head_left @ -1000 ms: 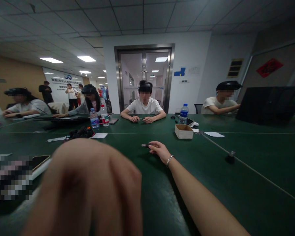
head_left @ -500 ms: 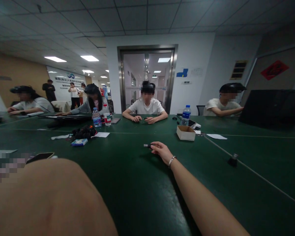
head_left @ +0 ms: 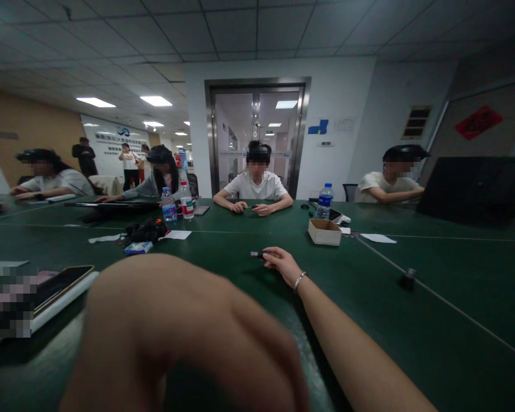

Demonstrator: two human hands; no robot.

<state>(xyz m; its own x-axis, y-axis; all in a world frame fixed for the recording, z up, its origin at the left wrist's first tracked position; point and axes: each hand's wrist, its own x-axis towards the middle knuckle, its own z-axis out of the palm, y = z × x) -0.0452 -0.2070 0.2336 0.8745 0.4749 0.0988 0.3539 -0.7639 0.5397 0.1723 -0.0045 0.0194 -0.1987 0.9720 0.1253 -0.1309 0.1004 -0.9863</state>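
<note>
My right hand (head_left: 282, 264) rests low over the green table, with a silver bracelet at its wrist. Between its thumb and fingers is a small black USB stick (head_left: 256, 254), its silver end pointing left. Close to the camera, my left hand (head_left: 206, 326) fills the lower left and middle. It is bent at the wrist, with its fingers curving down to the right. Motion smears those fingers and their tips are cut off by the lower edge, so whether they hold anything is hidden.
A small open box (head_left: 324, 233) and a water bottle (head_left: 325, 201) stand beyond my right hand. Left lie a tissue pack (head_left: 138, 248), dark tangled items (head_left: 146, 230) and a phone (head_left: 64, 286). A black clip (head_left: 407, 278) sits right. People sit around the table (head_left: 223, 243).
My left hand has swung from the lower left corner toward the middle, so its back and fingers now show and the phone is uncovered. My right hand has stayed put with the USB stick.
</note>
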